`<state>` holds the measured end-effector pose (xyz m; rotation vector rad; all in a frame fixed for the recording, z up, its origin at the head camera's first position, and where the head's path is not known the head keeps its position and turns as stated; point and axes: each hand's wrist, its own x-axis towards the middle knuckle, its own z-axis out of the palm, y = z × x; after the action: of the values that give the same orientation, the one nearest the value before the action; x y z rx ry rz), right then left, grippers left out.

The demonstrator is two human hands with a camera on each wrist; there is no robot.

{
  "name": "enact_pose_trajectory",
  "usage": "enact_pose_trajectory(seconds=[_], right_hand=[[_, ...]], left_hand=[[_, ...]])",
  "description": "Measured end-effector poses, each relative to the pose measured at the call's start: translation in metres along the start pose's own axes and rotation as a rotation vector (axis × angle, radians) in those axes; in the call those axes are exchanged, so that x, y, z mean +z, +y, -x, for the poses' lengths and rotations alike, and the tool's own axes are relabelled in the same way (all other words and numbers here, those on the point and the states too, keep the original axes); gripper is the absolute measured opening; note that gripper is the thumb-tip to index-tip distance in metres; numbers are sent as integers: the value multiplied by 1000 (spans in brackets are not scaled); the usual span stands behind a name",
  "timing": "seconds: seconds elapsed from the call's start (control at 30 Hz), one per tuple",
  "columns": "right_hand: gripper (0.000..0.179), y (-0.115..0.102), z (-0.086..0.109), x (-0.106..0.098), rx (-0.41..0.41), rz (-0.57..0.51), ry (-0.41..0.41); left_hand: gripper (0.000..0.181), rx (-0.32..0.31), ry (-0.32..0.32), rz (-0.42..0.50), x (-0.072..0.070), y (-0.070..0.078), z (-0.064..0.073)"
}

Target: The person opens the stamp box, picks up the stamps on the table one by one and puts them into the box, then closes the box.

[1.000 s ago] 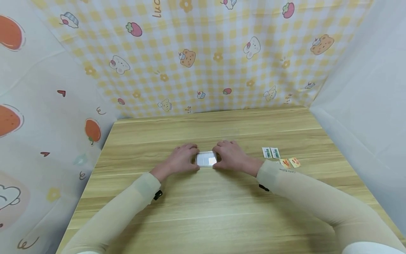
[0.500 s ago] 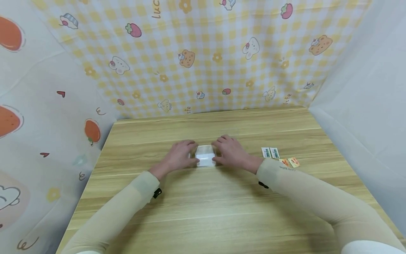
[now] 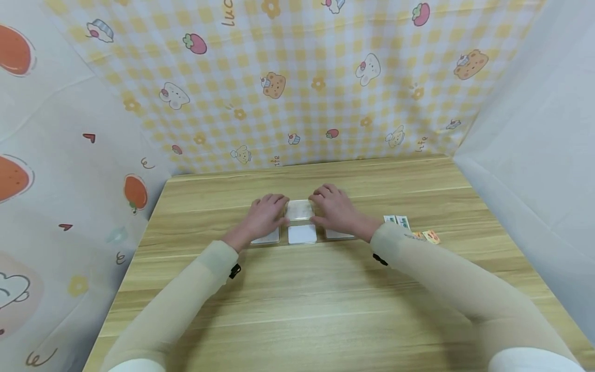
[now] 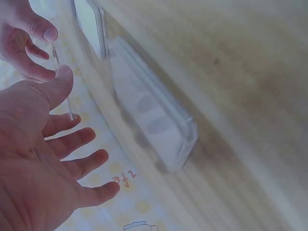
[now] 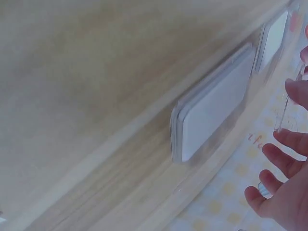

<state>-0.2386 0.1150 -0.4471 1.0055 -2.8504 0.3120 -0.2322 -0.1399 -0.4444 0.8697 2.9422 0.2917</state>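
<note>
Between both hands is a clear rectangular plastic lid (image 3: 299,209), lifted off the table and held by its two short ends. My left hand (image 3: 266,216) pinches one end with thumb and index finger, its other fingers spread apart in the left wrist view. My right hand (image 3: 338,211) pinches the opposite end the same way. Just nearer to me on the table lies a shallow clear case (image 3: 302,234) with a white insert. A similar case (image 4: 149,108) lies below my left hand, and another (image 5: 216,106) below my right; in the head view the hands partly cover both.
To the right of my right forearm lie small green-and-white picture cards (image 3: 402,222) and orange-and-yellow ones (image 3: 432,236), some partly hidden by the sleeve. A patterned curtain (image 3: 297,93) hangs behind the wooden table (image 3: 297,299), with white cloth walls at both sides.
The clear lid was over the middle case; both hands have tilted it up, lifted it and moved it away from me. The middle case now shows uncovered, and the side cases have come into sight.
</note>
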Motion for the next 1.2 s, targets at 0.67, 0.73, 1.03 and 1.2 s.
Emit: enact_pose_trajectory(seconds=[0.67, 0.73, 1.03, 1.2], right_hand=[[62, 31, -37, 2, 100, -26, -112], [63, 32, -39, 3, 117, -27, -122], [63, 32, -47, 8, 170, 3, -181], [61, 33, -48, 12, 198, 11, -214]], left_hand=[[65, -88, -84, 21, -3, -20, -42], [64, -97, -91, 22, 0, -21, -45], [58, -126, -108, 47, 3, -23, -51], [56, -128, -127, 57, 6, -24, -55]])
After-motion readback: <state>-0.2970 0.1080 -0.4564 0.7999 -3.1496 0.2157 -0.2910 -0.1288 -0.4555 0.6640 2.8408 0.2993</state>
